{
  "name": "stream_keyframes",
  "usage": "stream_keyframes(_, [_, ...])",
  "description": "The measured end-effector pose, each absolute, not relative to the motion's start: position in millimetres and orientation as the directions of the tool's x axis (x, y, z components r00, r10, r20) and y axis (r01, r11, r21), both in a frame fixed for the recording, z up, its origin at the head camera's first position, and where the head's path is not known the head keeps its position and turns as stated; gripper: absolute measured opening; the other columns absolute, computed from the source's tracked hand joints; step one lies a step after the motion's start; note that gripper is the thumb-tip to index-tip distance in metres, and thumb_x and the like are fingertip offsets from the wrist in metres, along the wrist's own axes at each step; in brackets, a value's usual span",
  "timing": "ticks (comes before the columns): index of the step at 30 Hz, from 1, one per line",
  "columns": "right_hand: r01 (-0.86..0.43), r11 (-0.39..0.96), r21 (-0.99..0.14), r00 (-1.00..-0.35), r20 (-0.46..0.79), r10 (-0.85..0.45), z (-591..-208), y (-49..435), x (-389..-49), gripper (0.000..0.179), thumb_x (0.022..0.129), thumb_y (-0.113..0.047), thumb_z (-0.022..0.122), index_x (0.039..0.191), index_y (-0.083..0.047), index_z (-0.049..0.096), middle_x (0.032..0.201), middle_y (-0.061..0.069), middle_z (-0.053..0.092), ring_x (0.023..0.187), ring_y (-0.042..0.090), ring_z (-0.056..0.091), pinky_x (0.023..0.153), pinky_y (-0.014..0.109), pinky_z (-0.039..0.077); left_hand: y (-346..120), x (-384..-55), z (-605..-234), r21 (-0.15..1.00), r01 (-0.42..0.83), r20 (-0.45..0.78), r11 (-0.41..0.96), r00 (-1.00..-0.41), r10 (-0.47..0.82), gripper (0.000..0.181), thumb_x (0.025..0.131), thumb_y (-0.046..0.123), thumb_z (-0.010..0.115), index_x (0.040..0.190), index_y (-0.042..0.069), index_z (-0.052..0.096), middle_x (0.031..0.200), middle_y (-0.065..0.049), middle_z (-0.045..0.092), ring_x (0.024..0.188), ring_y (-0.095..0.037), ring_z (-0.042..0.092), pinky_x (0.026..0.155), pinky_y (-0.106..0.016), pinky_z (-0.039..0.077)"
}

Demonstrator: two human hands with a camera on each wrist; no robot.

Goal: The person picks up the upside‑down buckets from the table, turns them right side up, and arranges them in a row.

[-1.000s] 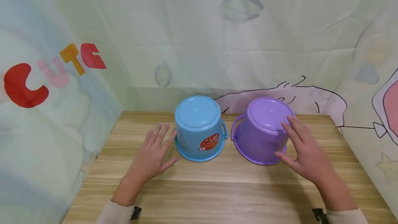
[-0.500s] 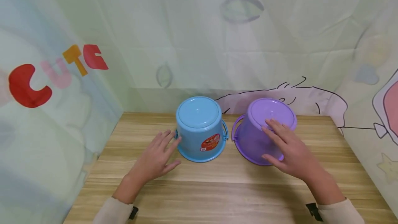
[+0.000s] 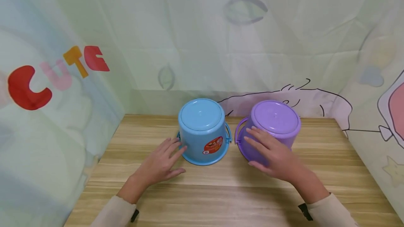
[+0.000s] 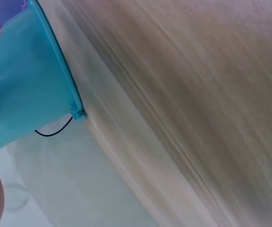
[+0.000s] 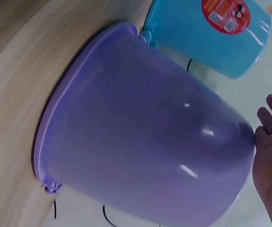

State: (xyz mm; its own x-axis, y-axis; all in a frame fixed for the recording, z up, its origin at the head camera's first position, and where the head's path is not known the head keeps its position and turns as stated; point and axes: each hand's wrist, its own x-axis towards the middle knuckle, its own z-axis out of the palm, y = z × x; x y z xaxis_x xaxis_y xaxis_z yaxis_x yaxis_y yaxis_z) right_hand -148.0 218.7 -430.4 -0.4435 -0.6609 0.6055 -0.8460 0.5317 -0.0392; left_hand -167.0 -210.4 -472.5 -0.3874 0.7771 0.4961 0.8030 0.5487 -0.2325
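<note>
Leftmost, at ten o'clock of the head view, a softly rippled fabric backdrop [image 3: 104, 20] carries printed letters [image 3: 19, 87], flat and rounded; at seven o'clock on the wood-grained surface [image 3: 202, 202] hovers or rests the left hand [image 3: 157, 164], its grip released and holding nothing, fingers loosely extended; whether its fingertips touch plastic, I cannot tell.

At that hand's two o'clock the blue plastic bucket [image 3: 202, 118] stands upside down near the back edge; its glossy wall flares from a round, shallowly ridged base to a wide rim, with an oval red label [image 3: 213, 145] at five o'clock and a slim handle [image 3: 228, 132] at three.

At its three o'clock, well clear of it, stands the purple plastic bucket [image 3: 277, 113], likewise inverted, smooth and tapered, its own loop at nine o'clock; the right hand [image 3: 273, 155] lies before it at six, grip also released, contact unclear.

The step in hand looks like reaching to both buckets, neither yet grasped; the next move seems to call for fingers curling round a slick taper or under a rim.
</note>
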Motion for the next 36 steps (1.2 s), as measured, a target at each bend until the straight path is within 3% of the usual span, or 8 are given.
stream_keyframes(4, [-0.868, 0.496, -0.009, -0.401, 0.601, -0.691, -438, 208, -151, 0.062, 0.102, -0.050, 0.059, 0.142, -0.002, 0.059, 0.152, 0.019, 0.054, 0.142, 0.039, 0.049, 0.128, 0.036, 0.024, -211, -167, -475, -0.228, 0.806, 0.487, 0.547, -0.392, 0.780, 0.077, 0.076, 0.051, 0.088, 0.131, 0.002, 0.065, 0.127, -0.021, 0.068, 0.123, -0.040, 0.063, 0.106, -0.056, 0.051])
stream_keyframes(8, [-0.877, 0.481, -0.012, -0.407, 0.550, -0.729, -447, 199, -154, 0.069, 0.091, -0.041, 0.078, 0.145, -0.003, 0.057, 0.153, 0.019, 0.053, 0.142, 0.040, 0.050, 0.128, 0.037, 0.025, -211, -167, -478, -0.226, 0.807, 0.471, 0.545, -0.400, 0.787, 0.075, 0.077, 0.051, 0.087, 0.130, 0.002, 0.065, 0.127, -0.020, 0.068, 0.124, -0.038, 0.063, 0.107, -0.055, 0.051])
stream_keyframes(11, [-0.873, 0.487, -0.008, -0.423, 0.509, -0.749, -455, 193, -157, 0.080, 0.079, -0.034, 0.089, 0.146, -0.004, 0.056, 0.153, 0.018, 0.052, 0.141, 0.038, 0.050, 0.123, 0.041, 0.036, -212, -168, -480, -0.229, 0.809, 0.461, 0.541, -0.399, 0.792, 0.073, 0.077, 0.051, 0.087, 0.128, 0.002, 0.066, 0.126, -0.019, 0.069, 0.122, -0.037, 0.064, 0.107, -0.053, 0.051])
stream_keyframes(13, [-0.869, 0.495, 0.000, -0.432, 0.490, -0.758, -460, 189, -158, 0.082, 0.077, -0.032, 0.091, 0.146, -0.005, 0.056, 0.153, 0.016, 0.052, 0.141, 0.036, 0.051, 0.117, 0.046, 0.043, -212, -170, -481, -0.234, 0.811, 0.461, 0.535, -0.392, 0.796, 0.074, 0.076, 0.051, 0.088, 0.126, 0.002, 0.067, 0.124, -0.019, 0.069, 0.120, -0.037, 0.066, 0.106, -0.053, 0.052])
stream_keyframes(16, [-0.861, 0.509, 0.002, -0.451, 0.463, -0.763, -467, 184, -161, 0.080, 0.080, -0.034, 0.089, 0.147, -0.007, 0.054, 0.153, 0.014, 0.053, 0.141, 0.033, 0.051, 0.112, 0.048, 0.048, -212, -172, -483, -0.241, 0.812, 0.454, 0.531, -0.389, 0.801, 0.074, 0.075, 0.052, 0.089, 0.124, 0.002, 0.068, 0.122, -0.017, 0.071, 0.116, -0.035, 0.068, 0.106, -0.053, 0.052])
stream_keyframes(28, [-0.829, 0.555, -0.068, -0.539, 0.359, -0.762, -489, 172, -168, 0.068, 0.087, -0.033, 0.083, 0.144, -0.006, 0.058, 0.146, 0.013, 0.060, 0.138, 0.033, 0.056, 0.113, 0.047, 0.047, -215, -175, -491, -0.176, 0.820, 0.401, 0.545, -0.446, 0.800, 0.066, 0.077, 0.052, 0.087, 0.118, 0.002, 0.074, 0.119, -0.016, 0.075, 0.117, -0.036, 0.070, 0.106, -0.053, 0.052])
stream_keyframes(36, [-0.834, 0.545, -0.094, -0.539, 0.354, -0.764, -497, 165, -175, 0.058, 0.088, -0.028, 0.083, 0.138, -0.004, 0.064, 0.138, 0.014, 0.066, 0.131, 0.033, 0.062, 0.111, 0.047, 0.049, -215, -182, -498, -0.128, 0.816, 0.382, 0.564, -0.485, 0.787, 0.061, 0.076, 0.048, 0.089, 0.114, 0.002, 0.076, 0.116, -0.014, 0.076, 0.112, -0.031, 0.072, 0.101, -0.049, 0.056])
